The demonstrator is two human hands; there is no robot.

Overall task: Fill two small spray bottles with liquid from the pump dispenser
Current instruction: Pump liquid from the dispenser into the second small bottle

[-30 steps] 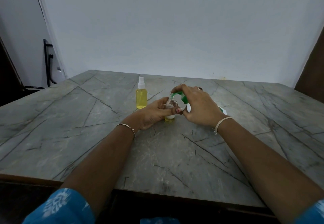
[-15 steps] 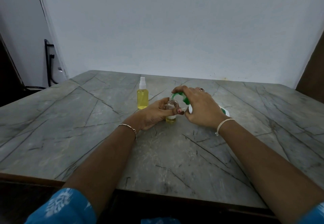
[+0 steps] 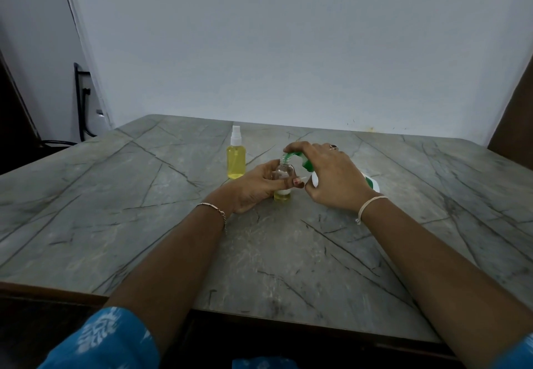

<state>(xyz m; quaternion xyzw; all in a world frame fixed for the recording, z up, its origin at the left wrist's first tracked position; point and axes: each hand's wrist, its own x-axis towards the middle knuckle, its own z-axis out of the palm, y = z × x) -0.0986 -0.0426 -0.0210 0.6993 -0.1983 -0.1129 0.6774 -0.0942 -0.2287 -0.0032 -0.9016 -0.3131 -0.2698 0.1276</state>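
A small clear spray bottle (image 3: 283,184) without its cap stands on the table, a little yellow liquid at its bottom. My left hand (image 3: 253,186) grips it around the middle. My right hand (image 3: 328,178) holds the white pump dispenser (image 3: 372,185) tilted, fingers curled over its green pump head (image 3: 300,160), whose spout sits at the small bottle's open neck. A second small spray bottle (image 3: 236,156), full of yellow liquid and capped with a white sprayer, stands upright to the left, apart from both hands.
The grey marble-pattern table (image 3: 144,210) stretches wide on all sides of the bottles. A plain white wall rises behind its far edge. A dark stand with a cable (image 3: 82,103) is at the far left, off the table.
Hardly anything has moved. My right hand stays on the pump head over the small bottle; my left hand keeps its hold.
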